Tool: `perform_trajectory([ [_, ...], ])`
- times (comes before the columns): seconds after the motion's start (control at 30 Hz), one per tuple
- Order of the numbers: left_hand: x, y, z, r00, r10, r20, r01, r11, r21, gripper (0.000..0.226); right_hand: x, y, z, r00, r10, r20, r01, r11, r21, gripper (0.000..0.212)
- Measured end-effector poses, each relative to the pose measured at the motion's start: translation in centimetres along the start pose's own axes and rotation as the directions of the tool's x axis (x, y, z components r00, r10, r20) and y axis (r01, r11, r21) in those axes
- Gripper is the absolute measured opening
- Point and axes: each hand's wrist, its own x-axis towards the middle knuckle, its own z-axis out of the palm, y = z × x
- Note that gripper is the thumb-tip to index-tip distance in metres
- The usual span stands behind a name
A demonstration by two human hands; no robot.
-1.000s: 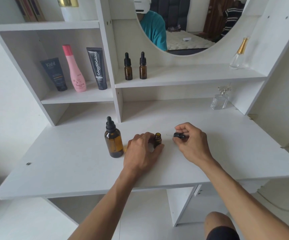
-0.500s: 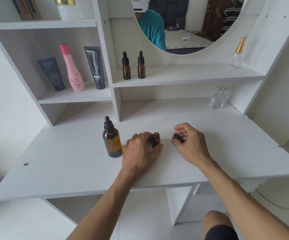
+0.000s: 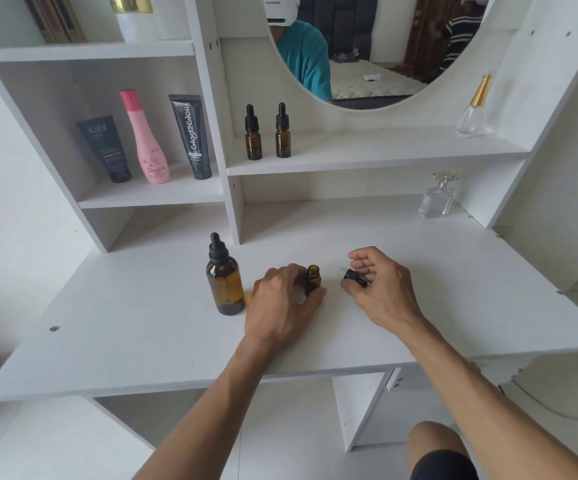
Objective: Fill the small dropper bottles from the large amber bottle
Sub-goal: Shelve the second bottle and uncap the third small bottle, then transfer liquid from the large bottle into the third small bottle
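Head view: three small dropper bottles (one uncapped); one large amber bottle

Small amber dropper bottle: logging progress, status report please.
Left hand grips small uncapped amber glass bottle on white desk. Right hand pinches black dropper cap. Large amber bottle capped, nothing blocking.

Large amber bottle blocks left; desktop right open

Glossy amber glass bottle, matt black, probably rubber bulb; matt white desktop.
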Motion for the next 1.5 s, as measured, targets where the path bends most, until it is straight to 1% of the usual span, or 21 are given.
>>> perform_trajectory([
  [0.13, 0.0, 0.0, 0.0, 1.000, 0.003, -0.001, -0.003, 1.000, 0.003, 0.027, 0.0, 0.0, 0.0, 1.000, 0.003, 0.007, -0.003, 1.000, 0.013, 0.042],
  [0.3, 0.0, 0.1, -0.1, 1.000, -0.027, 0.014, 0.026, 0.999, 0.026, 0.044, -0.2, -0.1, -0.2, 0.999, 0.006, 0.033, -0.007, 1.000, 0.013, 0.047],
  [0.43, -0.3, 0.3, -0.4, 0.998, -0.062, 0.014, 0.062, 0.998, 0.008, 0.055, -0.4, -0.1, -0.3, 0.998, 0.017, 0.056, -0.018, 1.000, 0.012, 0.054],
  [0.53, -1.0, 0.4, -0.6, 0.998, -0.060, 0.008, 0.060, 0.998, -0.001, 0.062, -0.4, -0.4, -0.5, 0.996, 0.028, 0.084, -0.030, 0.999, 0.032, 0.059],
  [0.6, -1.6, 0.6, -0.8, 0.999, -0.049, -0.008, 0.049, 0.999, -0.013, 0.064, -0.5, -0.7, -0.7, 0.996, 0.027, 0.090, -0.031, 0.999, 0.043, 0.059],
  [0.67, -2.3, 0.8, -1.2, 0.998, -0.024, -0.065, 0.022, 0.999, -0.030, 0.058, -0.7, -1.4, -0.7, 0.998, 0.008, 0.063, -0.011, 0.999, 0.049, 0.056],
  [0.73, -3.1, 0.9, -1.6, 0.984, 0.009, -0.176, -0.020, 0.998, -0.060, 0.046, -0.9, -2.5, -0.6, 0.999, -0.034, 0.005, 0.033, 0.998, 0.049, 0.050],
  [0.83, -4.0, 0.8, -2.3, 0.928, 0.063, -0.367, -0.096, 0.993, -0.073, 0.027, -1.1, -4.7, -0.4, 0.990, -0.116, -0.082, 0.121, 0.991, 0.059, 0.038],
  [0.9, -4.3, 0.7, -3.1, 0.874, 0.081, -0.479, -0.118, 0.992, -0.048, 0.022, -1.1, -6.3, 0.0, 0.981, -0.169, -0.096, 0.176, 0.982, 0.074, 0.032],
  [1.0, -4.5, 0.4, -4.4, 0.783, 0.059, -0.619, -0.106, 0.994, -0.039, 0.029, -1.1, -8.8, 1.0, 0.973, -0.225, -0.050, 0.230, 0.966, 0.116, 0.026],
  [1.07, -4.4, -0.1, -5.1, 0.746, -0.007, -0.666, -0.039, 0.998, -0.053, 0.039, -1.0, -10.4, 1.9, 0.964, -0.264, -0.012, 0.264, 0.956, 0.130, 0.024],
  [1.17, -4.0, -1.3, -5.5, 0.733, -0.147, -0.665, 0.093, 0.989, -0.117, 0.049, -0.6, -12.2, 3.1, 0.958, -0.283, 0.055, 0.270, 0.948, 0.168, 0.025],
  [1.2, -3.9, -1.6, -5.6, 0.743, -0.183, -0.643, 0.120, 0.983, -0.141, 0.053, -0.4, -12.7, 3.5, 0.957, -0.278, 0.082, 0.260, 0.949, 0.177, 0.026],
  [1.27, -3.5, -2.0, -5.8, 0.794, -0.221, -0.566, 0.143, 0.973, -0.180, 0.063, 0.0, -13.6, 4.2, 0.953, -0.272, 0.136, 0.245, 0.952, 0.184, 0.029],
  [1.33, -3.2, -2.3, -5.9, 0.842, -0.229, -0.489, 0.139, 0.967, -0.213, 0.068, 0.3, -14.2, 4.7, 0.946, -0.268, 0.180, 0.235, 0.954, 0.186, 0.034],
  [1.4, -3.1, -2.5, -5.9, 0.869, -0.242, -0.432, 0.137, 0.956, -0.261, 0.064, 0.6, -14.7, 5.2, 0.942, -0.260, 0.214, 0.221, 0.957, 0.189, 0.038],
  [1.5, -3.1, -2.7, -5.7, 0.884, -0.231, -0.406, 0.126, 0.955, -0.269, 0.050, 0.8, -15.3, 5.9, 0.934, -0.258, 0.249, 0.210, 0.956, 0.204, 0.041],
])
